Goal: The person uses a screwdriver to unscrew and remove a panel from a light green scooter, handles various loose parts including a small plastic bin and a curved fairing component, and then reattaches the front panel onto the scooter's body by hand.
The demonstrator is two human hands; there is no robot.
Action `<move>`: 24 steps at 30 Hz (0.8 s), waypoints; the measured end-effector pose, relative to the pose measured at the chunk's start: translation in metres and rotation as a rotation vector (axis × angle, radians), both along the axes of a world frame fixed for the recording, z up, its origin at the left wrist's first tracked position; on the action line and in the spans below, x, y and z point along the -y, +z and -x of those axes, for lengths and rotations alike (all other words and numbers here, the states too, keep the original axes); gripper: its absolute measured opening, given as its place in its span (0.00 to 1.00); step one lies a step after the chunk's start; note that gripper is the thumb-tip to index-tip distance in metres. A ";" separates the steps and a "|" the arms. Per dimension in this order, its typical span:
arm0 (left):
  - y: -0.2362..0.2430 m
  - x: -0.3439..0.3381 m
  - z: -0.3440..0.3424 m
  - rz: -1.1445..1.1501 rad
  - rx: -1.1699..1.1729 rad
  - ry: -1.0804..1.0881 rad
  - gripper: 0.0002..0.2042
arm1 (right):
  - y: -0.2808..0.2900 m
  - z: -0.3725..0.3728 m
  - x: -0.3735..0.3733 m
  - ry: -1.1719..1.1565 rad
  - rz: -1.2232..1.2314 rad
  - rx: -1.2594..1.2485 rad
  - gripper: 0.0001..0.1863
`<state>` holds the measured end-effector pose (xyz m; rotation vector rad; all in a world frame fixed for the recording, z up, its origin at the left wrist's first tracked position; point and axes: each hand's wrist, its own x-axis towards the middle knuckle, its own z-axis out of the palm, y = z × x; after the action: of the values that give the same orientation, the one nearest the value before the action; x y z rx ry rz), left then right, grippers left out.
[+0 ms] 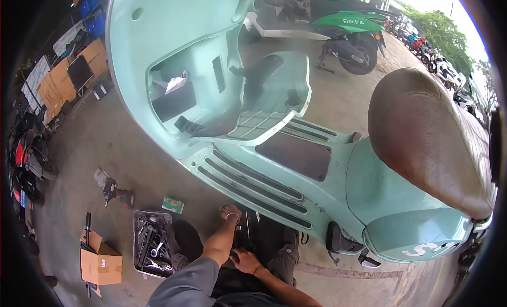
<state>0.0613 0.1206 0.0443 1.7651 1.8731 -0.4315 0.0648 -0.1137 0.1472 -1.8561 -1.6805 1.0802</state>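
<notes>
A: Working where?

B: Low on the near side of the mint-green step-through scooter [317,193], spread across the middle of the scene from far left to right. Just below the edge of the long black-striped footboard [253,193].

A: Doing what with the bare left hand [230,212]?

B: Holding it close beside that edge, with bent fingers. Can't tell whether clamped on anything, or whether touching the scooter.

A: And with the bare right hand [245,261]?

B: Resting it nearer, between the dark-trousered knees [282,259], well short of the scooter. Can't tell whether gripping; too dark around the fingers.

A: Judging which step?

B: Probably mid-job at the underside of that edge. Hard to be surer.

A: Calling for what next?

B: For a steady left hold, a clear line of sight and only gentle force. If needing a tool, best picked from the grey rectangular tray of metal tools [135,241], near left, or swapped for the black-and-red cordless driver [111,191], farther left. Avoid knocking the small green-and-white box [172,205] between tray and scooter.
</notes>
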 end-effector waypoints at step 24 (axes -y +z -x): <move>0.304 0.031 0.136 -0.123 1.257 0.431 0.16 | 0.176 -0.052 -0.081 -0.522 -0.120 -0.832 0.16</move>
<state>-0.0748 0.0898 0.3487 1.1160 1.2270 0.8026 0.1169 -0.0330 0.3234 -1.3463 -0.7168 1.2287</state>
